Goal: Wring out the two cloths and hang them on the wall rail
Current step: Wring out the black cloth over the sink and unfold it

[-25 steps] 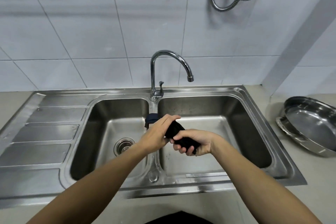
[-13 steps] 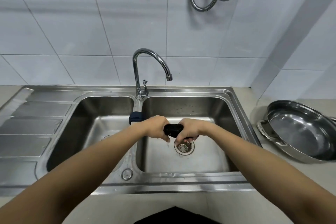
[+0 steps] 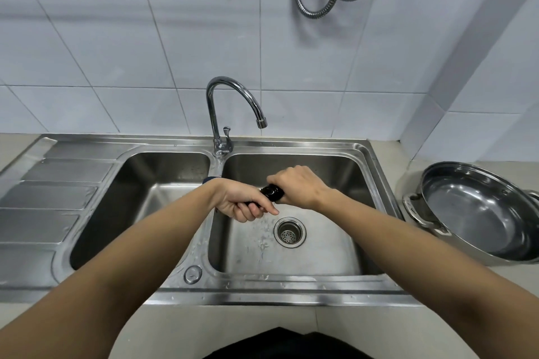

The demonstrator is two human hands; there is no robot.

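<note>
— Gripping what?
— Both fists are curled tight round one dark cloth (image 3: pixel 271 193), twisted into a roll: left hand (image 3: pixel 242 201) palm-up on its near end, right hand (image 3: pixel 297 185) knuckles-up on the far end.
— Where?
— Over the right basin (image 3: pixel 320 256), drain (image 3: pixel 289 232) just below the left fingers (image 3: pixel 264 210). Behind the left wrist a dark blue scrap (image 3: pixel 207 180) peeks out; whether it is a second cloth, I cannot tell. Beyond stands the tap (image 3: pixel 230 102).

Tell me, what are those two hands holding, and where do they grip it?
A dark cloth, twisted tight. The left hand grips one end and the right hand the other, over the right sink basin.
</note>
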